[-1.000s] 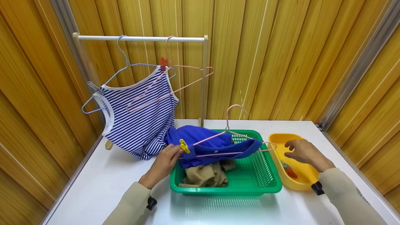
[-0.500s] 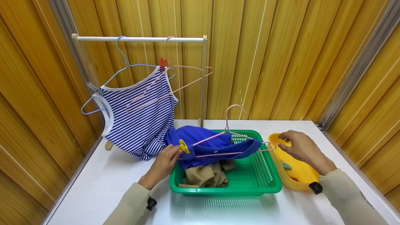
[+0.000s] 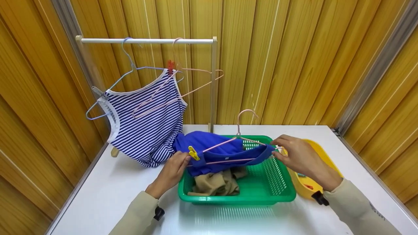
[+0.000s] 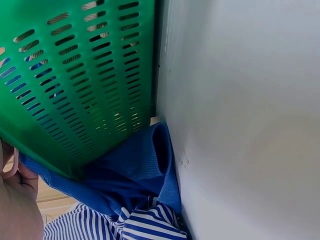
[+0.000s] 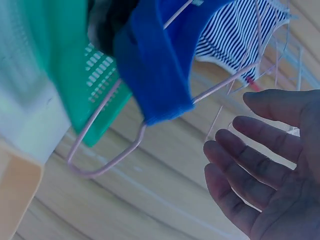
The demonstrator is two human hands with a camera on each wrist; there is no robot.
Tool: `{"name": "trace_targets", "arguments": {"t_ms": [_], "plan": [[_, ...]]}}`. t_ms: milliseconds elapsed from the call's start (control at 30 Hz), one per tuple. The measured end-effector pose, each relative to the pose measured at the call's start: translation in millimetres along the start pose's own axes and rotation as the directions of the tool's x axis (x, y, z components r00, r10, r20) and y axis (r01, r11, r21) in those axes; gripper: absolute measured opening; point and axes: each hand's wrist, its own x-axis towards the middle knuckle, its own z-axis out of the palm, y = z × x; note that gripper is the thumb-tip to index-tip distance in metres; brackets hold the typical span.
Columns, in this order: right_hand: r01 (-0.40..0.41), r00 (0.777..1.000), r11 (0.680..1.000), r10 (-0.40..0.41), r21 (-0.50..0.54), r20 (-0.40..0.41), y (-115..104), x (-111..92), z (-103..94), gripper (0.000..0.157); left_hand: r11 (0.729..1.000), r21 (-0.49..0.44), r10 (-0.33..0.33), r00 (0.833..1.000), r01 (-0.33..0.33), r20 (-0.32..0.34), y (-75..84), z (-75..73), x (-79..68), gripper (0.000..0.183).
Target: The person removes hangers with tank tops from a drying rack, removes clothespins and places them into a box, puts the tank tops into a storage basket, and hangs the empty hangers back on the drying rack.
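A blue garment hangs on a pink wire hanger over the green basket. My left hand grips the hanger's left end, beside a yellow clothespin clipped at that shoulder. In the left wrist view, part of this hand shows around the pink wire. At the other end, my right hand is close to the bare wire tip and the garment's right shoulder. Its fingers are spread with nothing between them in the right wrist view. A khaki garment lies crumpled in the basket.
Back left stands a rack, with a striped top on a blue hanger and another pink hanger. A red clothespin and a grey one hold the top. Right of the basket is a yellow tray with clothespins.
My right hand has moved left from over the yellow tray to the hanger's right end. The left hand stays where it was, with the garment and hanger almost still.
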Motion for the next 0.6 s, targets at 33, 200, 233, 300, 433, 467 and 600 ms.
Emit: {"name": "trace_targets", "arguments": {"t_ms": [33,200,233,300,433,467,600], "plan": [[0.015,1.000,1.000,-0.015,0.003,0.002,-5,1,1.0,0.025,1.000,0.001,0.004,1.000,-0.004,-0.002,0.3,-0.1,-0.2,0.023],[0.091,0.996,0.996,-0.092,0.013,0.004,-27,7,7.7,0.027,1.000,0.009,0.022,1.000,-0.022,-0.015,-0.3,0.8,-0.2,0.023],[0.106,0.994,0.994,-0.107,0.015,0.000,-32,10,9.3,0.027,1.000,0.012,0.024,1.000,-0.024,-0.017,-0.5,1.0,-0.2,0.022],[0.131,0.991,0.991,-0.131,0.021,-0.009,-41,15,12.1,0.027,0.999,0.017,0.030,0.999,-0.030,-0.023,-0.8,1.4,-0.3,0.022],[0.192,0.981,0.980,-0.191,0.044,-0.034,-58,25,18.7,0.026,0.999,0.021,0.024,1.000,-0.024,-0.017,-0.2,1.1,-0.9,0.023],[0.209,0.977,0.977,-0.207,0.050,-0.043,-61,27,20.9,0.026,1.000,0.020,0.019,1.000,-0.019,-0.011,0.2,0.8,-1.1,0.022],[0.266,0.964,0.961,-0.262,0.079,-0.055,-76,37,29.5,0.026,1.000,0.024,-0.008,1.000,0.008,0.006,1.2,-0.4,-3.4,0.022]]}}
